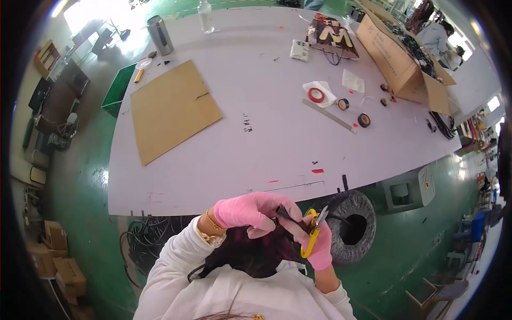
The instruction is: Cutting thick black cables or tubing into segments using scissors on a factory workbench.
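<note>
Both my hands wear pink gloves and meet in front of my body, just off the table's near edge. My left hand (250, 212) is closed, its fingertips at a short piece of black tube or cable (289, 215). My right hand (321, 249) is closed around yellow-handled scissors (311, 241), whose metal blades point up and away from me. The black piece runs across to my right fingers, which also touch it. Which fingers carry its weight I cannot tell.
On the pale table (256, 154) are a cardboard sheet (173, 112), a steel ruler (328, 115), tape rolls (316, 95), a grey tumbler (160, 35) and a large carton of cables (392, 58). A wrapped coil (365, 224) and grey stool (408, 189) stand below its near edge.
</note>
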`<state>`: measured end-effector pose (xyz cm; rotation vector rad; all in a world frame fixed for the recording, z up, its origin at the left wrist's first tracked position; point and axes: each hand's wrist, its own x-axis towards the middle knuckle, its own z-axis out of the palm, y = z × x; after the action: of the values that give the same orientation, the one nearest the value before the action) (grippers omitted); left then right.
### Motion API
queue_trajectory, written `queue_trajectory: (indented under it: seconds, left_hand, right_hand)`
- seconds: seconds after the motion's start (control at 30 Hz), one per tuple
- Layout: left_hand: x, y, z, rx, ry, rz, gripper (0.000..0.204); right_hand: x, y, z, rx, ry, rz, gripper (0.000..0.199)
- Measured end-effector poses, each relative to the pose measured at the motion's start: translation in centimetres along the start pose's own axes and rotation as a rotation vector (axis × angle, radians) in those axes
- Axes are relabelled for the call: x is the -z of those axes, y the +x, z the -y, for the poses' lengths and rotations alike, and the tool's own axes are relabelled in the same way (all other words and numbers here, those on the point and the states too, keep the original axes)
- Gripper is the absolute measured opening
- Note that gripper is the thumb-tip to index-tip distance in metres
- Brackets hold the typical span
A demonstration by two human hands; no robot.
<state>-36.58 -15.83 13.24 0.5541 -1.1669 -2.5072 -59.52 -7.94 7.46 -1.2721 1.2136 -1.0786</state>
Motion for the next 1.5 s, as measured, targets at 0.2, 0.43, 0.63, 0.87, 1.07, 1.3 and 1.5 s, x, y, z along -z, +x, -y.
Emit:
queue_trajectory:
  seconds: [0.2,0.43,0.63,0.87,1.07,1.3,1.5]
  left_hand:
    - [-0.6,-2.2,0.7,-0.145,-0.145,0.051,0.052]
    - [-0.1,-4.7,1.3,-0.224,-0.109,0.008,0.072]
    - [0.4,-8.3,2.2,-0.248,-0.110,-0.046,0.081]
    - [-0.5,-14.2,3.4,-0.338,-0.050,-0.201,0.069]
    - [-3.3,-22.8,3.5,0.026,0.463,-0.853,0.022]
    - [-6.0,-19.0,4.8,-0.546,0.679,-0.891,0.043]
    - [-6.2,-16.0,4.3,-0.588,-0.148,-0.945,0.010]
  right_hand:
    - [-2.2,-1.5,-0.2,-0.287,0.429,-0.023,0.023]
    - [-3.7,-1.7,-0.3,0.179,-0.137,-0.072,0.023]
    - [-4.3,-0.6,1.6,-0.057,0.211,0.096,0.032]
    - [-7.4,0.3,3.0,0.063,0.218,0.215,0.033]
    - [-8.1,-0.5,1.4,0.003,0.325,0.482,0.027]
    - [-10.6,-0.8,2.0,-0.163,0.177,0.785,0.034]
    - [-12.7,-1.1,5.2,0.078,-0.158,0.574,0.014]
